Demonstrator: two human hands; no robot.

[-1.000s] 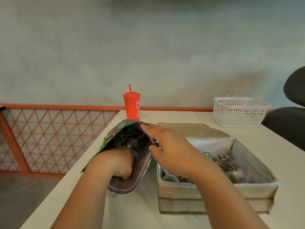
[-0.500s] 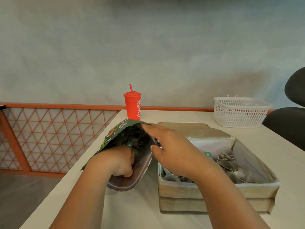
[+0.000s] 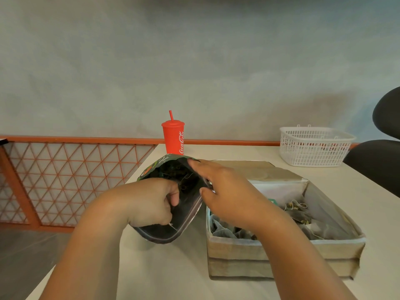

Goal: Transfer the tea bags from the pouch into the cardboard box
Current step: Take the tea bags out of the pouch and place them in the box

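Now our left fingers (image 3: 174, 195) curl round tea bags (image 3: 173, 171) inside the pouch (image 3: 160, 236), right fingers (image 3: 195, 163) pinching its rim, cardboard box (image 3: 270, 253) just rightward.

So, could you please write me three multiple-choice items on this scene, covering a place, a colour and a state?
1. The red cup stands: A) behind the pouch B) on the floor C) on a shelf.
2. The basket is: A) blue B) white C) black.
3. The pouch is: A) sealed B) folded flat C) held open.
Answers: A, it stands upright beyond the pouch's rim; B, its mesh is white; C, the right hand pinches its rim and the left hand curls inside.
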